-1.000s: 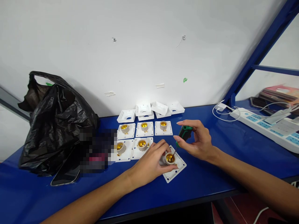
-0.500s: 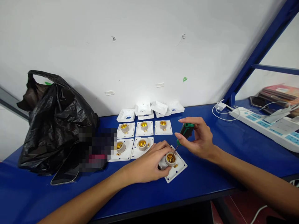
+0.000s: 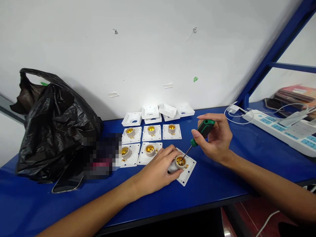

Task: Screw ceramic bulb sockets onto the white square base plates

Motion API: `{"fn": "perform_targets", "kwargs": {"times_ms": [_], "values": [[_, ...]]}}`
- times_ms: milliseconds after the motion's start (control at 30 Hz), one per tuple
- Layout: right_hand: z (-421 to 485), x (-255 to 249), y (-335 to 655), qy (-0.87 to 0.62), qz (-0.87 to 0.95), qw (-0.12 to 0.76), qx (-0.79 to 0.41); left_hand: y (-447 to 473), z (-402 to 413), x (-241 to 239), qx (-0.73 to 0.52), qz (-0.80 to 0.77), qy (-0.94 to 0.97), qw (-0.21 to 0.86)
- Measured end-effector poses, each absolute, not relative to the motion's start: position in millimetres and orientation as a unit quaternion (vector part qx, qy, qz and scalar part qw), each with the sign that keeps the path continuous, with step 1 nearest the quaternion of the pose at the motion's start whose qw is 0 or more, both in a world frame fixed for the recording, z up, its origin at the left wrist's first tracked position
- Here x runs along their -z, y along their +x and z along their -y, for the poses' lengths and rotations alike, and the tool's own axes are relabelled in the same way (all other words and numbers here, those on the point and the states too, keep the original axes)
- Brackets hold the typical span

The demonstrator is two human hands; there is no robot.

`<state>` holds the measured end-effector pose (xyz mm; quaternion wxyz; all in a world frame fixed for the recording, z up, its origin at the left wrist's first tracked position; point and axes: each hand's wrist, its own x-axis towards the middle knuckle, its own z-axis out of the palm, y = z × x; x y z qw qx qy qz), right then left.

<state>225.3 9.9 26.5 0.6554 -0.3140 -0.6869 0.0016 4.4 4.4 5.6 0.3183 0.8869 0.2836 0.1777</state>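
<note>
My left hand (image 3: 161, 166) is closed around the round collar of a lamp socket (image 3: 185, 171), a white square base with a brass-lined cup, and steadies it on the table. In my right hand (image 3: 217, 138) is a screwdriver (image 3: 203, 131) with a green and black handle, gripped between thumb and fingers. Its shaft slants down to the left, the tip inside the brass cup. Several similar lamp sockets (image 3: 151, 132) lie in two rows beyond and left of my left hand. My fingers hide part of the held base.
White square covers (image 3: 132, 119) lie along the wall behind the sockets. A black plastic bag (image 3: 59, 131) stands on the left, with a phone (image 3: 69, 179) before it. At the right, a power strip (image 3: 283, 131) with white cables lies beside a blue frame post (image 3: 269, 56).
The screwdriver's handle has tipped further to the right, and my right hand has moved right and slightly up with it. My left hand still holds the lamp socket. The whole view has shifted slightly.
</note>
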Motion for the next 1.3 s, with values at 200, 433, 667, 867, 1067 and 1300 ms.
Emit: {"fn": "perform_targets", "kwargs": {"times_ms": [200, 433, 667, 867, 1067, 1300], "values": [[-8.2, -23.7, 223.4, -0.331, 0.698, 0.634, 0.007, 9.0, -0.2, -6.0, -0.196, -0.312, 0.887, 0.278], [-9.3, -20.8, 222.9, -0.353, 0.712, 0.607, 0.005, 10.5, 0.6, -5.8, -0.203, -0.315, 0.891, 0.258], [-11.1, -21.5, 221.0, -0.377, 0.719, 0.584, 0.001, 9.0, 0.9, -4.9, -0.201, -0.312, 0.893, 0.255], [-8.9, -25.0, 220.5, -0.370, 0.727, 0.578, 0.023, 9.0, 0.8, -4.5, -0.203, -0.311, 0.893, 0.254], [-3.9, -27.2, 219.7, -0.327, 0.742, 0.580, 0.074, 8.8, 1.3, -3.9, -0.203, -0.313, 0.891, 0.260], [-5.5, -24.5, 220.7, -0.338, 0.693, 0.635, 0.046, 5.4, 2.5, -4.3, -0.202, -0.323, 0.883, 0.275]]}}
